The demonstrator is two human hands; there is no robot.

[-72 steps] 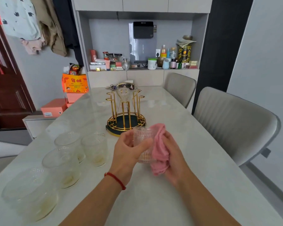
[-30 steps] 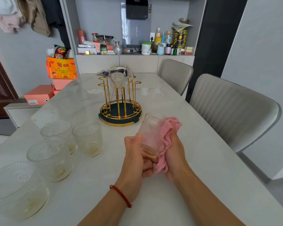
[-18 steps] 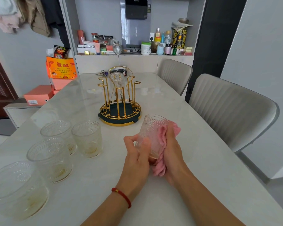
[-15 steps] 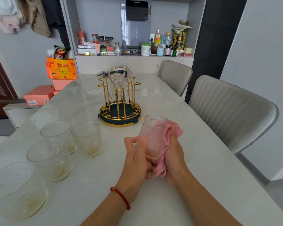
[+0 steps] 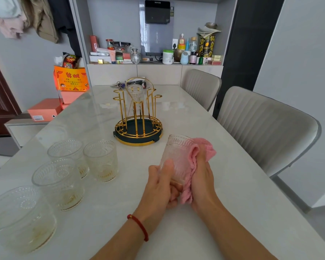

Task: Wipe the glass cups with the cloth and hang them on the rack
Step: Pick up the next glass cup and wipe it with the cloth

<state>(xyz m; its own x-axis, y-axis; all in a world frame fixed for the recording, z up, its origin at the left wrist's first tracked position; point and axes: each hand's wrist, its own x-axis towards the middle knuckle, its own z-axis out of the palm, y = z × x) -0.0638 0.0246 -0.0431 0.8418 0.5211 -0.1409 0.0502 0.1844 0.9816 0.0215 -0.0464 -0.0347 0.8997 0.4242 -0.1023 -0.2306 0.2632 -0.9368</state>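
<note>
**Pink cloth against ribbed glass, both of your hands engaged**

Item in hand: one ribbed glass cup [image 5: 178,158], tilted with its rim up and away from you, above the pale marble table [image 5: 204,218]. Your left hand [image 5: 159,186] grips its lower body, thumb lying up the near side. Your right hand [image 5: 202,177] is curled round the pink cloth [image 5: 204,149], pressing it against the cup's right wall; cloth folds hang below the palm and bunch above the fingers.

Rack: gold wire rack [image 5: 138,117] on a dark round base, standing just beyond the held cup, toward the table's middle. One glass [image 5: 135,93] hangs mouth-down on a peg at its far side; the near pegs are bare.

Waiting stock, to your left: four glass cups standing upright, with yellowish residue at the bottom. Two [image 5: 99,160] [image 5: 68,156] stand side by side, a third [image 5: 59,182] nearer you, the fourth [image 5: 20,216] at the near left edge.

Your left wrist carries a red string bracelet [image 5: 139,227].

Two grey chairs [image 5: 261,128] stand along the table's right side.
</note>
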